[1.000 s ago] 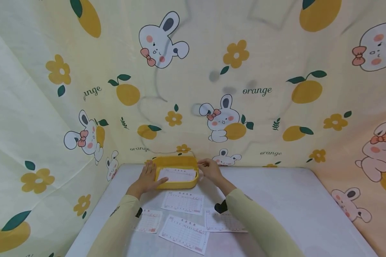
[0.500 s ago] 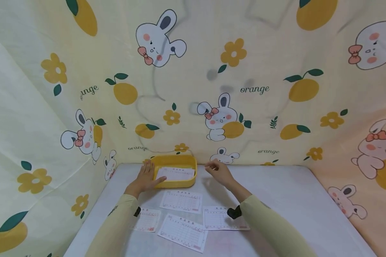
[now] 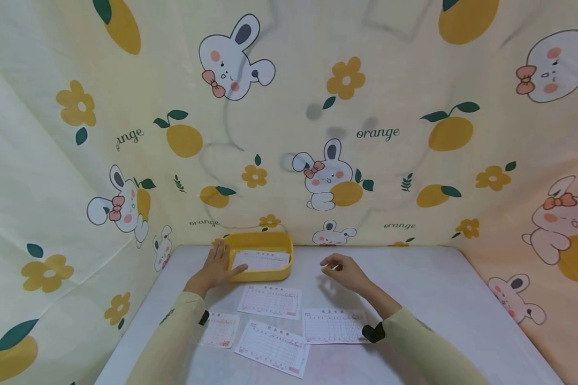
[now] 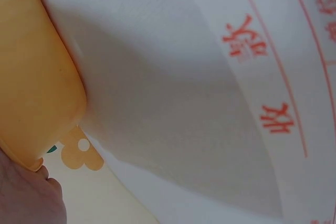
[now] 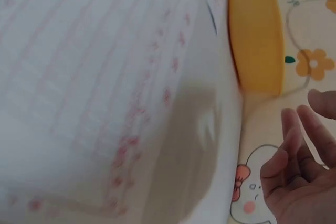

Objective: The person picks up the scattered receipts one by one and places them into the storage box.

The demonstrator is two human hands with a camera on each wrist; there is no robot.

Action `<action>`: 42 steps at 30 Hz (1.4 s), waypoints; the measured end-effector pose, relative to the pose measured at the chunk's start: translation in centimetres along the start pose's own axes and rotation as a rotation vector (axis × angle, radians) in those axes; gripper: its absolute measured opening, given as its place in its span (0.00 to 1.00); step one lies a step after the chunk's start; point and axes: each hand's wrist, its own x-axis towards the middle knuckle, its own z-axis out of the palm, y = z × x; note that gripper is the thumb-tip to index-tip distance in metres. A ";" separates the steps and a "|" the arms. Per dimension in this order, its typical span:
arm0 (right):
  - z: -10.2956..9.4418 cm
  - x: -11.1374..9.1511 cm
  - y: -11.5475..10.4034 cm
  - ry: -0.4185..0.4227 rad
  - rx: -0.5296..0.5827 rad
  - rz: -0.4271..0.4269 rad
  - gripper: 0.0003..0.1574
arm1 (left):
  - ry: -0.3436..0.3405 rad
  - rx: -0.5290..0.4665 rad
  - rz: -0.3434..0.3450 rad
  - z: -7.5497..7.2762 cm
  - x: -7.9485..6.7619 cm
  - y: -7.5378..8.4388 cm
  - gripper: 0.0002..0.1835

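Note:
A yellow open-topped box (image 3: 265,276) stands at the far edge of the table, with a printed paper slip (image 3: 262,260) lying in it. My left hand (image 3: 215,268) rests along the box's left side, fingers straight and thumb over the front rim; in the left wrist view only part of that hand (image 4: 31,198) shows at the box's end. To the right of the box, my right hand (image 3: 345,272) is raised over the table and holds nothing. Its fingers (image 5: 292,141) are loosely bent and apart from the yellow box (image 5: 257,35) in the right wrist view.
Several printed slips lie nearer me: one slip (image 3: 270,302) before the box, one (image 3: 217,330) at left, one (image 3: 272,348) at front, one (image 3: 334,326) at right. The white table (image 3: 424,305) meets a patterned cloth (image 3: 270,123) behind.
My right hand has come away from the box's right end and moved right, its fingers loosening. The left hand stays on the box. The view shifts slightly.

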 end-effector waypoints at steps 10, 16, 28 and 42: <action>-0.4 -3.0 0.8 -0.111 -0.113 0.073 0.10 | 0.002 -0.001 0.005 -0.4 -0.5 0.2 0.71; -1.5 -5.7 0.9 -0.158 -0.154 0.107 0.10 | 0.009 -0.018 0.022 -0.5 -0.9 0.6 0.69; -4.8 -9.2 1.7 -0.210 -0.201 0.131 0.17 | -0.002 -0.005 0.022 0.1 0.2 -0.4 0.72; -5.1 -11.0 2.0 -0.273 -0.224 0.225 0.35 | 0.018 0.024 0.012 -0.4 -0.5 0.7 0.66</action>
